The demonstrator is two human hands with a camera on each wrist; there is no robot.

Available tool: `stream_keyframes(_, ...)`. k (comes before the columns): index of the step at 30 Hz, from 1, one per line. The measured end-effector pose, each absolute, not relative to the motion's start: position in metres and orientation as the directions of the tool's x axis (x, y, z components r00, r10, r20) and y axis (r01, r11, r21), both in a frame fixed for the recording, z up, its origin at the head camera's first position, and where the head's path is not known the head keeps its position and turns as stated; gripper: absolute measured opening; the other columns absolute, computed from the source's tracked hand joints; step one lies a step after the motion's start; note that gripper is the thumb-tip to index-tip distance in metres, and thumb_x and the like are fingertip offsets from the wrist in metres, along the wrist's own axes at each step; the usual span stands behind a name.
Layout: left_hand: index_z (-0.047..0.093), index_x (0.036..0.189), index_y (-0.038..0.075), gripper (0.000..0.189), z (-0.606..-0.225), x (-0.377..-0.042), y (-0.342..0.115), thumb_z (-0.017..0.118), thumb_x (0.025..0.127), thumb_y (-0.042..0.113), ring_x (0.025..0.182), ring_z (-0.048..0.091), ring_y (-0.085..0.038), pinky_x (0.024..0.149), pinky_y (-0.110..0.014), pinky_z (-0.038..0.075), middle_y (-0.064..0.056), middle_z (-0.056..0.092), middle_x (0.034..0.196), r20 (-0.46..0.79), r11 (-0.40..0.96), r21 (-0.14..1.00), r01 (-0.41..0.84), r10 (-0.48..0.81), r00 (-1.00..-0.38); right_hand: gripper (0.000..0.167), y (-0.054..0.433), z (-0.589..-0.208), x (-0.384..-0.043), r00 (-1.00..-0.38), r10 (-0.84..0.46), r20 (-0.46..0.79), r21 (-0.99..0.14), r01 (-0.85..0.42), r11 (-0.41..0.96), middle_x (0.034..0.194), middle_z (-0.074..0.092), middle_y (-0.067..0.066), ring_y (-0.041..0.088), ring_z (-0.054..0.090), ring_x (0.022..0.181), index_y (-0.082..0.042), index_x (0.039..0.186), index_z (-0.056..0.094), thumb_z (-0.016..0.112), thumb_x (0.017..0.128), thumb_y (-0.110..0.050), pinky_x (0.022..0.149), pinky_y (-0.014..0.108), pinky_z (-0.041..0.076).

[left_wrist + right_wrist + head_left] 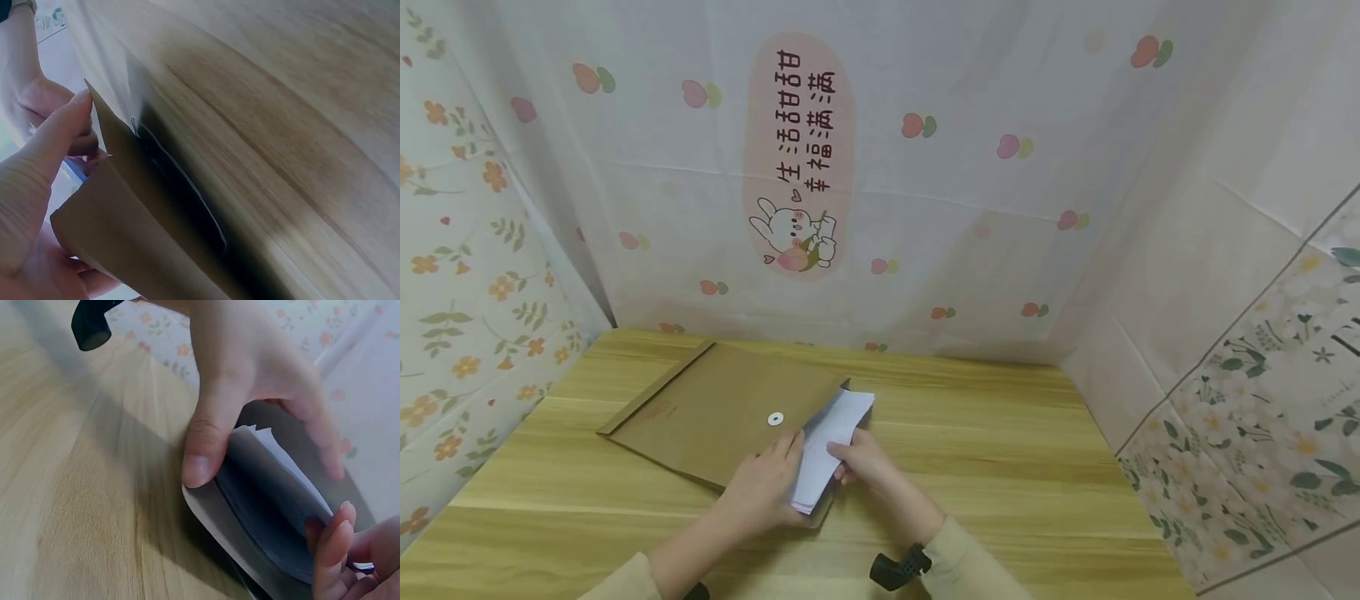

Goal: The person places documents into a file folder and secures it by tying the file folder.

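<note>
A brown paper document envelope [722, 400] with a white round button lies slanted on the table, its mouth toward the right. White sheets of paper [838, 437] stick out of that mouth. My left hand [763, 483] grips the envelope at its mouth, fingers over the upper face and thumb at the lower corner, as the right wrist view shows. My right hand [865, 462] pinches the outer edge of the sheets, thumb on top. The right wrist view looks into the parted mouth, with the papers [281, 462] standing bowed inside. Deeper parts of the sheets are hidden in the envelope.
The wood-grain table [1000, 450] runs beneath everything. A white cloth [962, 217] printed with fruit and a rabbit hangs behind it, and flowered cloths stand at both sides. A black wrist-worn device [898, 568] sits at the right cuff.
</note>
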State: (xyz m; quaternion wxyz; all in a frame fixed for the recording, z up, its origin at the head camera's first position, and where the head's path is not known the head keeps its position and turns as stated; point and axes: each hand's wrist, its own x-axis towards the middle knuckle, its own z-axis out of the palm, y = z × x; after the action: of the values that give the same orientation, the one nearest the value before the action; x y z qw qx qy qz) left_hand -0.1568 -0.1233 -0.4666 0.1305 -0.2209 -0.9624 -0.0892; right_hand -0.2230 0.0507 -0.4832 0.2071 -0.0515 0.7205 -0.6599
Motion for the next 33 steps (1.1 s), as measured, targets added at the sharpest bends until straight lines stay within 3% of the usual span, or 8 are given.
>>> stream_keyframes(8,0.043,0.132,-0.015,0.122,-0.463,-0.155,-0.121,0.087,0.045,0.059,0.098,0.060,-0.037,0.067,-0.047,0.053,-0.026,0.050,0.127,0.294,0.859,0.146,0.491,0.437,-0.850,0.018,0.029,-0.485,-0.233,-0.907,-0.334,-0.258,-0.964,0.217,0.156,0.061,0.055,0.004,0.004,0.048,0.042,0.009,0.108,0.055,0.054,0.094,-0.003,0.039,0.013,0.040)
stream_keyframes(16,0.043,0.132,-0.015,0.120,-0.463,-0.154,-0.120,0.086,0.048,0.059,0.105,0.058,-0.039,0.070,-0.048,0.054,-0.028,0.048,0.130,0.282,0.849,0.145,0.508,0.456,-0.844,0.028,0.017,-0.484,-0.246,-0.871,-0.377,-0.316,-0.949,0.284,0.140,0.067,0.054,0.007,0.007,0.050,0.045,0.012,0.118,0.043,0.044,0.091,0.005,0.042,0.015,0.044)
stream_keyframes(22,0.042,0.133,-0.016,0.120,-0.462,-0.153,-0.122,0.087,0.049,0.057,0.107,0.057,-0.040,0.074,-0.050,0.053,-0.030,0.046,0.133,0.267,0.849,0.175,0.498,0.446,-0.854,0.035,0.008,-0.486,-0.248,-0.860,-0.373,-0.349,-0.937,0.316,0.149,0.064,0.052,0.006,0.008,0.050,0.046,0.017,0.124,0.039,0.041,0.092,0.004,0.045,0.015,0.046)
stream_keyframes(28,0.042,0.134,-0.015,0.120,-0.462,-0.153,-0.122,0.087,0.050,0.057,0.109,0.056,-0.040,0.076,-0.051,0.053,-0.029,0.046,0.133,0.268,0.850,0.176,0.496,0.444,-0.855,0.047,0.007,-0.491,-0.244,-0.859,-0.358,-0.366,-0.931,0.345,0.122,0.062,0.051,0.007,0.009,0.050,0.045,0.018,0.133,0.023,0.041,0.092,0.005,0.045,0.016,0.046)
stream_keyframes(33,0.043,0.133,-0.014,0.120,-0.464,-0.152,-0.123,0.087,0.049,0.058,0.106,0.058,-0.037,0.071,-0.048,0.053,-0.027,0.046,0.131,0.273,0.849,0.157,0.505,0.454,-0.848,0.034,0.012,-0.493,-0.244,-0.854,-0.374,-0.362,-0.930,0.356,0.086,0.063,0.054,0.008,0.009,0.053,0.047,0.014,0.123,0.035,0.043,0.091,0.005,0.047,0.017,0.048)
